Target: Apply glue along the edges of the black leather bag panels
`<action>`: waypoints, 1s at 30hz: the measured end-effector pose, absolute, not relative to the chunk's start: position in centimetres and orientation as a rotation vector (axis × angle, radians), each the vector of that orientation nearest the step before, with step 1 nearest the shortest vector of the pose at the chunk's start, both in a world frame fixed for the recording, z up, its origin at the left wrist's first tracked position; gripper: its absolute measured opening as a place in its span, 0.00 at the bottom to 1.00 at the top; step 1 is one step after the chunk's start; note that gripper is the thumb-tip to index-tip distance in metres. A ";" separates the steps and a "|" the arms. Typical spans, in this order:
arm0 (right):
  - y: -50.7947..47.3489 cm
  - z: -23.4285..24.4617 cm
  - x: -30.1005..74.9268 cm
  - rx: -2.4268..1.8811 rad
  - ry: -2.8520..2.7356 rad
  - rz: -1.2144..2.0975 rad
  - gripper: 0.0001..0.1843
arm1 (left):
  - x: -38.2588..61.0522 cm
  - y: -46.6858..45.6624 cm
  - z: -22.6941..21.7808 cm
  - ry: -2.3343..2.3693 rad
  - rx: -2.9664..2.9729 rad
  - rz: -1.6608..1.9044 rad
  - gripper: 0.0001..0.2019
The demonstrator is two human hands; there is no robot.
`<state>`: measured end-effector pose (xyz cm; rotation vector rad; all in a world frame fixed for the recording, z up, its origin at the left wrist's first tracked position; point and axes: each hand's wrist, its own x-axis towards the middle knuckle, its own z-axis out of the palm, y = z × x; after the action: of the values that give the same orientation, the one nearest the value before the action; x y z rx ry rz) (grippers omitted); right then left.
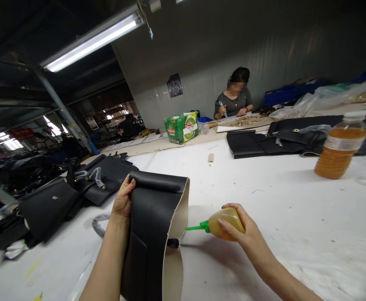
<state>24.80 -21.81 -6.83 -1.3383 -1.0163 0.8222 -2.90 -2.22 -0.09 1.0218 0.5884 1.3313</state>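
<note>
My left hand point(124, 197) grips the upper left edge of a black leather bag piece point(153, 213), thumb on its front. The piece stands on end, its side open toward the right and showing a pale lining point(175, 267). Inside the opening a small dark part shows, too shaded to name. In my right hand point(241, 225) is a squeeze glue bottle point(222, 224) with yellowish liquid. Its thin green nozzle points left, with the tip at the edge of the opening; whether it touches I cannot tell.
Black bag pieces point(51, 205) are heaped at the left, and more black pieces point(252, 143) lie at the back right. An orange-filled plastic bottle point(341, 146) stands right on the white table point(280, 200). Behind are a green package point(182, 127) and a seated person point(233, 98).
</note>
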 end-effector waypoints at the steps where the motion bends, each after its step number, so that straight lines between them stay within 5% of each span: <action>1: -21.6 -6.9 24.6 -1.348 -1.046 0.816 0.22 | -2.9 -2.2 -0.1 0.586 1.026 1.324 0.18; 17: -17.9 -8.5 24.9 -1.515 -1.218 0.716 0.20 | -1.4 -1.3 2.4 0.528 1.112 1.260 0.15; 30: -17.6 -9.4 24.6 -1.521 -1.233 0.776 0.19 | -1.6 0.9 0.4 0.535 1.142 1.241 0.14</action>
<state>24.64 -17.56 -9.44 -1.5215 -1.2331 0.7759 -1.56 0.86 0.35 1.1421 0.5351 1.2410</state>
